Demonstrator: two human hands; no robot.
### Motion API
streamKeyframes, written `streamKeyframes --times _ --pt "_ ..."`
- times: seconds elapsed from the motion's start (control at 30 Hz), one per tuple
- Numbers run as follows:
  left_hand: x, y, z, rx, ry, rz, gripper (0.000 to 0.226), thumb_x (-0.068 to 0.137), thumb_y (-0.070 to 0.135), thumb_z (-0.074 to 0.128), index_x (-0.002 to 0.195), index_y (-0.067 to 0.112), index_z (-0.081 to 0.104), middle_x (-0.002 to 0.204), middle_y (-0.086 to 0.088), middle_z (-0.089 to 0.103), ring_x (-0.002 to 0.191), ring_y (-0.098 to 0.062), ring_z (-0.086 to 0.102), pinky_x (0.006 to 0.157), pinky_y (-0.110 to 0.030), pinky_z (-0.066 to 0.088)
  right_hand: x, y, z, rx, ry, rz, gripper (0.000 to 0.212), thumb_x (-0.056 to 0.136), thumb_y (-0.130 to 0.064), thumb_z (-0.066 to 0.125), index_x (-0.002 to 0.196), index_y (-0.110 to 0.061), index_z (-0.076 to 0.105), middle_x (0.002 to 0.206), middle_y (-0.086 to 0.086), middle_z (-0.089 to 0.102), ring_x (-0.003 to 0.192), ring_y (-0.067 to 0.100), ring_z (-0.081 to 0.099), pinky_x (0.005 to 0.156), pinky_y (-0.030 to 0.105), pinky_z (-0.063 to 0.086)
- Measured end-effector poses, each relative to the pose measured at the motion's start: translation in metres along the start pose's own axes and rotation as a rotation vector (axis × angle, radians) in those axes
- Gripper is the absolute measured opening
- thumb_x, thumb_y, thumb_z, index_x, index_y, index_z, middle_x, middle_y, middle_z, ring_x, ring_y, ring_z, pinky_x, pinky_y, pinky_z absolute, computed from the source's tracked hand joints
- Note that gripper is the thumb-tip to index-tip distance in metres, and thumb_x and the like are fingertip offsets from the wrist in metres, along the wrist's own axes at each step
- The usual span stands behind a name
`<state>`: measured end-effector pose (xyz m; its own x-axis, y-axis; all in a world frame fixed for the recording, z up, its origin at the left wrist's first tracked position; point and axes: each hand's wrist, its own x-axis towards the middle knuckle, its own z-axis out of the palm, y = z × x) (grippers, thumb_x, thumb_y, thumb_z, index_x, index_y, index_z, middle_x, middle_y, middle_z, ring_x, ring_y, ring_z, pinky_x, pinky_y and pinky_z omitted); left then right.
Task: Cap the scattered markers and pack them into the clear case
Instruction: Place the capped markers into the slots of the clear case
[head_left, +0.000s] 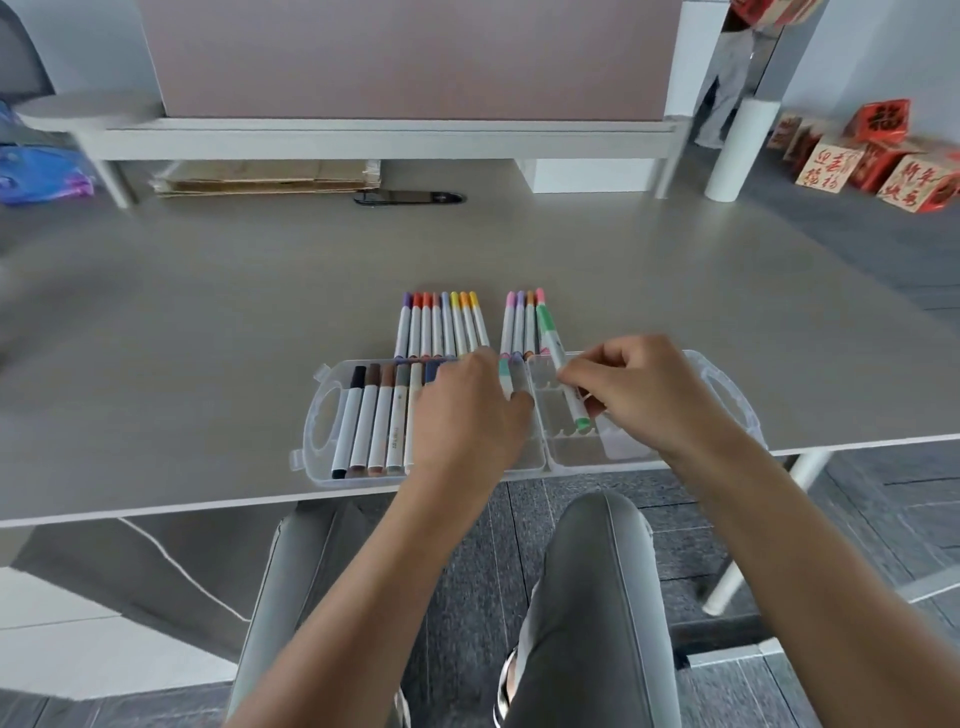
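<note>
The clear case (322, 421) lies open flat near the table's front edge. Its left half holds several capped markers (371, 421) in dark and brown shades. My left hand (467, 410) rests over the middle of that half, fingertips on a teal-capped marker (505, 376) at the row's end. My right hand (644, 395) hovers over the case's right half, pinching a green-capped marker (558, 358) at a slant. Behind the case lie two groups of capped markers: a larger left group (441, 325) and a smaller right group (519, 325).
A black oval cable port (410, 197) sits at the back of the table, with flat cardboard (270, 179) under a white shelf. A white roll (737, 150) and red boxes (883, 156) stand at the right. My knees are below the table edge.
</note>
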<state>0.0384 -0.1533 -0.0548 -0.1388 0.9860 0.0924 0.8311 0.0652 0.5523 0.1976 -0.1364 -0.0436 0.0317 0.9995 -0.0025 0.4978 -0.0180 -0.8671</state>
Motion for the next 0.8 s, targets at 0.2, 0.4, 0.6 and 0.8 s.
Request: streamKeyframes --times 0.2,0.4,0.6,0.8 --pt "-0.006 -0.006 0.011 0.053 0.068 0.048 0.026 0.099 0.031 0.051 0.115 0.02 0.067 0.09 0.0 0.073 0.09 -0.024 0.064 0.084 -0.039 0.049 0.004 0.006 -0.001 -0.007 -0.01 0.008 0.017 0.087 -0.022 0.076 0.076 -0.009 0.077 0.071 0.007 0.076 0.061 0.014 0.071 0.077 0.045 0.061" --pt "-0.009 -0.021 0.018 0.112 0.103 0.102 0.031 0.1 0.039 0.052 0.123 0.029 0.07 0.112 0.0 0.07 0.108 -0.025 0.056 0.094 -0.041 0.044 0.006 0.007 0.003 -0.014 -0.025 0.007 0.017 0.086 -0.023 0.077 0.075 -0.011 0.077 0.069 0.007 0.075 0.065 0.024 0.074 0.08 0.049 0.063" --pt "-0.011 -0.021 0.02 0.246 0.096 0.13 0.031 0.102 0.043 0.046 0.121 0.031 0.068 0.109 0.001 0.065 0.11 -0.025 0.053 0.092 -0.042 0.038 0.005 0.007 0.014 -0.132 -0.027 -0.017 0.017 0.086 -0.022 0.077 0.073 -0.01 0.077 0.065 0.006 0.074 0.064 0.025 0.073 0.077 0.047 0.064" --pt "-0.016 -0.034 0.015 0.151 0.091 0.187 0.031 0.105 0.035 0.043 0.119 0.025 0.069 0.1 0.003 0.061 0.102 -0.023 0.054 0.091 -0.041 0.043 0.001 0.006 0.025 -0.252 -0.029 -0.044 0.018 0.084 -0.024 0.077 0.069 -0.015 0.076 0.063 0.001 0.073 0.067 0.026 0.074 0.076 0.05 0.063"
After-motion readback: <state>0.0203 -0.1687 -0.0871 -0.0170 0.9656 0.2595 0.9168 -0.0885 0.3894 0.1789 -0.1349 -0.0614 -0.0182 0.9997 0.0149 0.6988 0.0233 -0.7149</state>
